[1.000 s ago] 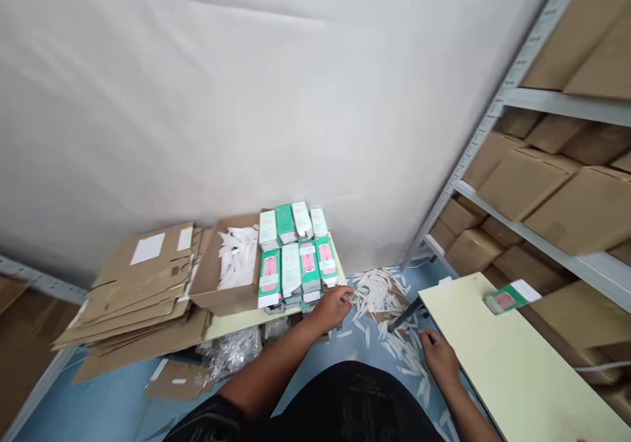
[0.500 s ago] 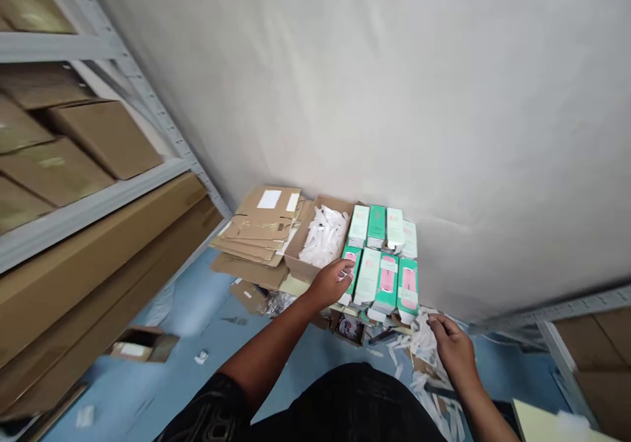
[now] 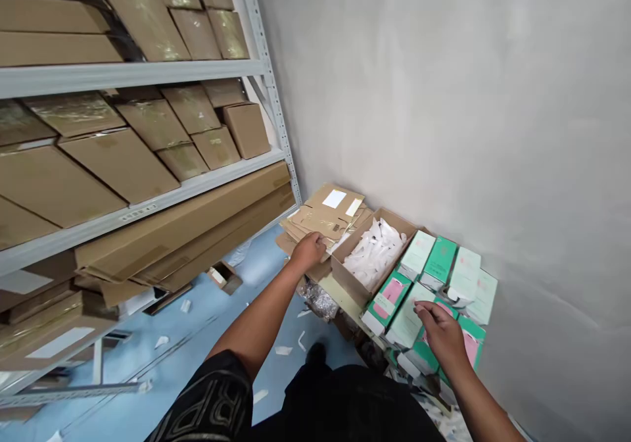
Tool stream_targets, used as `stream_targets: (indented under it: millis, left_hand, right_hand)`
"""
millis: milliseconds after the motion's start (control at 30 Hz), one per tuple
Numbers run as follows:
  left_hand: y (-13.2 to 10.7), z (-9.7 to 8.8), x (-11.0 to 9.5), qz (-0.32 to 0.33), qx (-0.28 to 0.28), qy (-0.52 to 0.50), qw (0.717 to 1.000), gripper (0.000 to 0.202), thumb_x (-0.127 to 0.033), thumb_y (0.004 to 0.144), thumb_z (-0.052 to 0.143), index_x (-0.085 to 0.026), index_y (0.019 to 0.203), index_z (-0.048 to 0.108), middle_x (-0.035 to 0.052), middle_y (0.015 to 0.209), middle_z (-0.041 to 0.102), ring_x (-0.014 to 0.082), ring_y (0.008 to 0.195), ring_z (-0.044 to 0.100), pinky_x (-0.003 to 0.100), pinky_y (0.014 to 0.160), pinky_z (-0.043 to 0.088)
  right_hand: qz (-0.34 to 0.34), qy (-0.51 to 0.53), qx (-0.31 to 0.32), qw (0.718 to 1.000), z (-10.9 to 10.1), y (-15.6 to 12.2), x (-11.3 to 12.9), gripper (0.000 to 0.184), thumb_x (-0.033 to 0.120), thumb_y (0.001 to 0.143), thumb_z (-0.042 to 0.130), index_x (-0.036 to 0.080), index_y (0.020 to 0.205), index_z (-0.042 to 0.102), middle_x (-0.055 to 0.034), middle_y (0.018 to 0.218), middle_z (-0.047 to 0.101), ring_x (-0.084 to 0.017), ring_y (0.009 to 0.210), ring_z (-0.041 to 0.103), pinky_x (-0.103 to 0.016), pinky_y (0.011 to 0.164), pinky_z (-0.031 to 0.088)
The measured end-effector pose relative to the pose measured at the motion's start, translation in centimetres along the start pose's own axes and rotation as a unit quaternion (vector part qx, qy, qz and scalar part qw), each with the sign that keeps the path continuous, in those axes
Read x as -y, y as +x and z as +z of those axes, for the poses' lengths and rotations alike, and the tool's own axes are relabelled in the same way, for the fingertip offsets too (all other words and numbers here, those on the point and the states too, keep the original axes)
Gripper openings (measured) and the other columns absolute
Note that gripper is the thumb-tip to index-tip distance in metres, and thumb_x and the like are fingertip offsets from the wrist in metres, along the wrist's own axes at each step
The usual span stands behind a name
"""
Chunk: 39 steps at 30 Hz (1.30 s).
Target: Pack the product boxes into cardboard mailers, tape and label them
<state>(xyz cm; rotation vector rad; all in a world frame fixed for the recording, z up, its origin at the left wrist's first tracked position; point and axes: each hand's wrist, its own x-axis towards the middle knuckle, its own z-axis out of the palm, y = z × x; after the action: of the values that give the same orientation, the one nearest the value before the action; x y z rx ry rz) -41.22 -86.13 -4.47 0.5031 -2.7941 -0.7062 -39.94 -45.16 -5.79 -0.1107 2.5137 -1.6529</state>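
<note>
My left hand (image 3: pixel 308 251) has its fingers curled at the near edge of a stack of flattened cardboard boxes (image 3: pixel 323 217); whatever may be in them is hidden. Beside the stack stands an open carton (image 3: pixel 352 283) holding a heap of white, translucent plastic pieces (image 3: pixel 375 251). My right hand (image 3: pixel 441 337) hovers over the rows of small green and white product boxes (image 3: pixel 438 262), thumb and fingertips pinched together. I cannot make out anything between them. Some of the boxes show a pink panel, such as the green box (image 3: pixel 389 297) nearest the carton.
Metal shelving (image 3: pixel 197 182) packed with brown cartons (image 3: pixel 118 166) runs along the left. A grey wall (image 3: pixel 444 100) rises behind the table (image 3: pixel 340 295). Clear plastic wrap (image 3: pixel 318 299) bulges below the table edge. Paper scraps (image 3: pixel 283 350) litter the blue floor (image 3: pixel 211 350).
The view has turned left, showing more shelving. My left hand has gone from a green box to the flattened cardboard. My right hand has moved from above the scraps to above the product boxes.
</note>
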Motion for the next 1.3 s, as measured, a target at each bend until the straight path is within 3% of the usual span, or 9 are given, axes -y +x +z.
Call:
stream_targets:
  millis: [167,333,533,633,767,900,1033,1167,1300]
  left_hand:
    - [5.7,-1.5,6.7,-0.068,-0.007,0.056,0.996,0.023,-0.026,0.087,0.060,-0.018,0.107,0.068,0.0134,0.115,0.070,0.0284,0.113,0.062,0.035,0.098,0.047]
    - [12.7,-1.6,12.2,-0.096,0.025,0.089,0.991,0.051,-0.056,0.085,0.064,-0.014,0.115,0.067,0.0231,0.130,0.062,0.0407,0.128,0.053,0.048,0.104,0.041]
    - [18.3,-0.4,15.3,-0.121,0.124,0.085,0.981,0.078,-0.068,0.066,0.077,-0.015,0.121,0.059,0.0254,0.135,0.059,0.0441,0.128,0.053,0.049,0.099,0.044]
    - [19.5,-0.7,16.4,-0.116,0.134,0.054,0.983,0.065,-0.061,0.065,0.080,-0.019,0.110,0.059,0.0197,0.125,0.065,0.0389,0.119,0.060,0.041,0.090,0.046]
    - [20.4,-2.5,17.5,-0.050,0.073,-0.006,0.996,0.040,-0.045,0.071,0.079,-0.021,0.092,0.055,0.0089,0.102,0.065,0.0269,0.099,0.062,0.032,0.079,0.044]
    - [20.7,-5.4,17.7,-0.004,0.060,-0.147,0.987,0.032,-0.042,0.074,0.072,-0.023,0.086,0.048,-0.0034,0.078,0.054,0.0167,0.075,0.053,0.027,0.067,0.039]
    - [20.3,-9.0,16.4,0.058,0.078,-0.322,0.942,0.034,-0.047,0.077,0.066,-0.024,0.086,0.043,-0.0052,0.078,0.053,0.0147,0.074,0.052,0.024,0.067,0.043]
    - [19.1,-12.7,12.8,0.124,0.119,-0.371,0.913,0.039,-0.048,0.071,0.073,-0.024,0.089,0.047,-0.0036,0.080,0.057,0.0152,0.077,0.055,0.024,0.070,0.048]
    - [16.7,-14.9,7.2,0.215,0.166,-0.370,0.888,0.038,-0.049,0.072,0.075,-0.023,0.091,0.054,-0.0017,0.086,0.061,0.0163,0.082,0.059,0.025,0.075,0.051]
  right_hand:
    - [-0.011,-0.014,-0.001,1.000,4.5,1.5,2.1,0.044,0.061,0.081,0.066,0.021,0.095,0.079,-0.0100,0.104,0.079,-0.032,0.101,0.071,-0.041,0.093,0.053]
    - [0.004,-0.020,-0.013,1.000,11.3,2.6,4.8,0.044,0.061,0.082,0.066,0.021,0.094,0.080,-0.0108,0.104,0.079,-0.033,0.103,0.070,-0.042,0.094,0.054]
    - [-0.008,-0.038,-0.013,0.999,17.9,3.5,8.0,0.044,0.061,0.086,0.063,0.022,0.094,0.080,-0.0108,0.102,0.079,-0.031,0.100,0.071,-0.038,0.088,0.056]
    - [0.004,-0.048,-0.015,0.999,19.2,3.8,8.4,0.044,0.061,0.086,0.063,0.022,0.096,0.080,-0.0099,0.100,0.079,-0.031,0.099,0.071,-0.037,0.085,0.056]
    - [0.022,-0.057,-0.029,0.998,20.2,3.9,8.5,0.044,0.062,0.086,0.064,0.022,0.092,0.080,-0.0079,0.095,0.079,-0.030,0.095,0.072,-0.036,0.082,0.056]
    - [0.010,-0.066,-0.038,0.997,20.8,3.6,9.0,0.042,0.061,0.086,0.064,0.022,0.090,0.080,-0.0077,0.095,0.079,-0.028,0.092,0.073,-0.035,0.080,0.056]
    - [0.004,-0.072,-0.058,0.996,20.6,2.8,9.3,0.039,0.058,0.088,0.064,0.023,0.093,0.080,-0.0080,0.097,0.079,-0.029,0.095,0.073,-0.036,0.083,0.056]
    - [0.001,-0.072,-0.120,0.990,18.7,2.2,9.7,0.039,0.057,0.086,0.065,0.023,0.098,0.079,-0.0088,0.103,0.079,-0.029,0.098,0.072,-0.039,0.088,0.057]
    - [-0.043,-0.114,-0.281,0.952,14.0,1.0,11.6,0.041,0.053,0.088,0.064,0.022,0.112,0.074,-0.0118,0.117,0.074,-0.030,0.108,0.067,-0.046,0.099,0.052]
